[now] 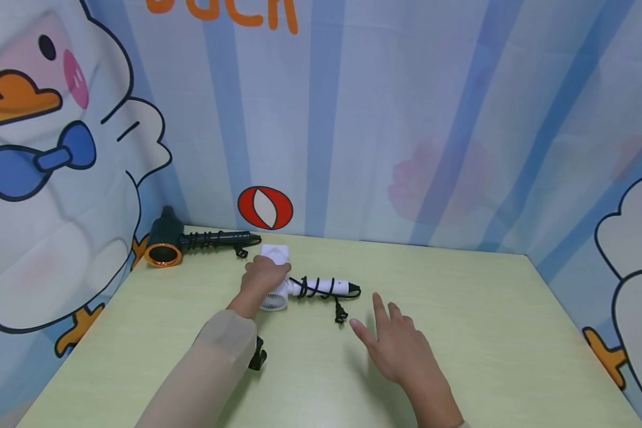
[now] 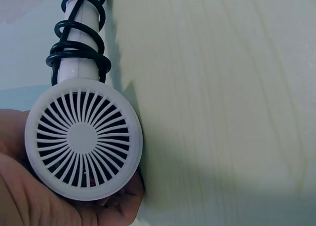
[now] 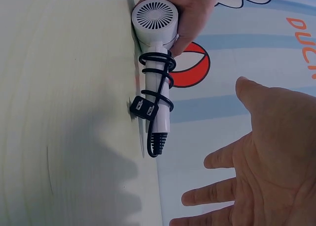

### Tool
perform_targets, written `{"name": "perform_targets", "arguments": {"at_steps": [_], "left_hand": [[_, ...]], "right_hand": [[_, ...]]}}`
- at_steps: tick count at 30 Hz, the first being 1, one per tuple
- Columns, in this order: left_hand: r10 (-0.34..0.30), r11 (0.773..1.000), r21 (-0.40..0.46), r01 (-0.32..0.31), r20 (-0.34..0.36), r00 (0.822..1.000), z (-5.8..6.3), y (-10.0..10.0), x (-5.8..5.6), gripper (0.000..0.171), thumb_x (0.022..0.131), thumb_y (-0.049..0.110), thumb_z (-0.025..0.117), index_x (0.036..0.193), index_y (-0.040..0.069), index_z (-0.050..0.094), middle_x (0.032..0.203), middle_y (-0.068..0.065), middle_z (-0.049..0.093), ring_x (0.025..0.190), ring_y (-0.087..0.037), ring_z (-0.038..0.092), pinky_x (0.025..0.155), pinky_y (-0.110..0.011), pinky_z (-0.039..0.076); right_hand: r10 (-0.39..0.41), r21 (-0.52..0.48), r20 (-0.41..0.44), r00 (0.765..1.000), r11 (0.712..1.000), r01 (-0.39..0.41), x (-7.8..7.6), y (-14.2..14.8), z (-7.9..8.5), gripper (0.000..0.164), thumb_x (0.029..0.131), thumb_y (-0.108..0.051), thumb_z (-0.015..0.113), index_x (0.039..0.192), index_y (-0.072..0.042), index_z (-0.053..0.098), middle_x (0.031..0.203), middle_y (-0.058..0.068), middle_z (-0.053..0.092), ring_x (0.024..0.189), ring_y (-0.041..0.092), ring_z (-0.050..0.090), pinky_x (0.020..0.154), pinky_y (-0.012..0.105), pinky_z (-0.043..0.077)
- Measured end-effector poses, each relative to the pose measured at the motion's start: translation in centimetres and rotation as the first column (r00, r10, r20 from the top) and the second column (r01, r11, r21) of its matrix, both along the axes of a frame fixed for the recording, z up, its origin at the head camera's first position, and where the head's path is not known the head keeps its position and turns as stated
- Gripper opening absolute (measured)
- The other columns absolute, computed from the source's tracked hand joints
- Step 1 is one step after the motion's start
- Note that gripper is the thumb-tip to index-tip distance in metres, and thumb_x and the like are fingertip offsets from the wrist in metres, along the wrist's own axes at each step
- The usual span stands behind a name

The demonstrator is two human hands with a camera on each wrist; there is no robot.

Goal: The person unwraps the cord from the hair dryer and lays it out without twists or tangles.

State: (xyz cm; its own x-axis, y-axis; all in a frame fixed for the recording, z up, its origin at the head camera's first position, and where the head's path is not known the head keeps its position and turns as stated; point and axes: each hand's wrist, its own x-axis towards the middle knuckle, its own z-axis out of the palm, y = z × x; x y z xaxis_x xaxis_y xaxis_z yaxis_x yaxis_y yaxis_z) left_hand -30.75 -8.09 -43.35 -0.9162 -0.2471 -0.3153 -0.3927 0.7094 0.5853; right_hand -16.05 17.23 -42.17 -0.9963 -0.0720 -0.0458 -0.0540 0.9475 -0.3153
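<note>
The white dryer [image 1: 285, 291] is near the middle of the pale wood-grained table [image 1: 492, 321], its head gripped by the left hand [image 1: 266, 274], black cord [image 2: 81, 52] coiled round its handle; the right hand [image 1: 398, 349] is free, fingers spread, near the plug [image 1: 340, 313]; a black dryer [image 1: 167, 233] sits back left, before blue-striped cloth [image 1: 353, 119] printed with ducks

Black hair dryer [image 1: 171, 236] on pale table [image 1: 503, 321]; striped duck-print curtain [image 1: 374, 107] behind

There are two hair dryers [image 1: 282, 291] [image 1: 172, 238], one white and one dark, two hands [image 1: 264, 273] [image 1: 401, 351], a left and a right, one worktop [image 1: 476, 309] and one printed red-and-white ball [image 1: 265, 208].
</note>
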Motion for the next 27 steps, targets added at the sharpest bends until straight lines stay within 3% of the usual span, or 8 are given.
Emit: {"name": "perform_targets", "arguments": {"at_steps": [8,19,27], "left_hand": [[-0.035,0.998,-0.044,0.034,-0.024,0.999,0.0,0.0,0.2,0.073,0.097,0.052,0.055,0.131,-0.01,0.042,0.117,-0.024,0.051,0.103,-0.036,0.055,0.084,-0.045,0.05],[-0.009,0.999,-0.033,0.008,-0.026,1.0,0.1,0.0,0.4,0.07,0.097,0.052,0.054,0.13,-0.009,0.042,0.117,-0.024,0.051,0.105,-0.036,0.054,0.086,-0.046,0.05],[0.002,1.0,-0.026,-0.002,-0.021,1.0,0.0,0.2,0.5,0.073,0.098,0.052,0.054,0.133,-0.009,0.04,0.121,-0.025,0.05,0.107,-0.038,0.054,0.088,-0.048,0.05]], "right_hand": [[0.006,0.009,-0.013,1.0,1.0,-0.006,-0.2,0.1,0.1,0.088,0.1,-0.072,0.027,0.161,-0.008,0.026,0.153,0.03,0.039,0.133,0.053,0.045,0.098,0.068,0.041],[0.048,0.026,-0.042,0.998,0.999,-0.047,-1.3,-0.7,0.0,0.082,0.102,-0.066,0.035,0.159,-0.008,0.031,0.154,0.029,0.039,0.133,0.053,0.044,0.096,0.069,0.042],[0.066,0.061,-0.055,0.996,0.996,-0.063,-2.5,-2.2,-0.9,0.088,0.098,-0.073,0.033,0.157,-0.007,0.035,0.156,0.026,0.036,0.138,0.05,0.04,0.093,0.066,0.045]]}}
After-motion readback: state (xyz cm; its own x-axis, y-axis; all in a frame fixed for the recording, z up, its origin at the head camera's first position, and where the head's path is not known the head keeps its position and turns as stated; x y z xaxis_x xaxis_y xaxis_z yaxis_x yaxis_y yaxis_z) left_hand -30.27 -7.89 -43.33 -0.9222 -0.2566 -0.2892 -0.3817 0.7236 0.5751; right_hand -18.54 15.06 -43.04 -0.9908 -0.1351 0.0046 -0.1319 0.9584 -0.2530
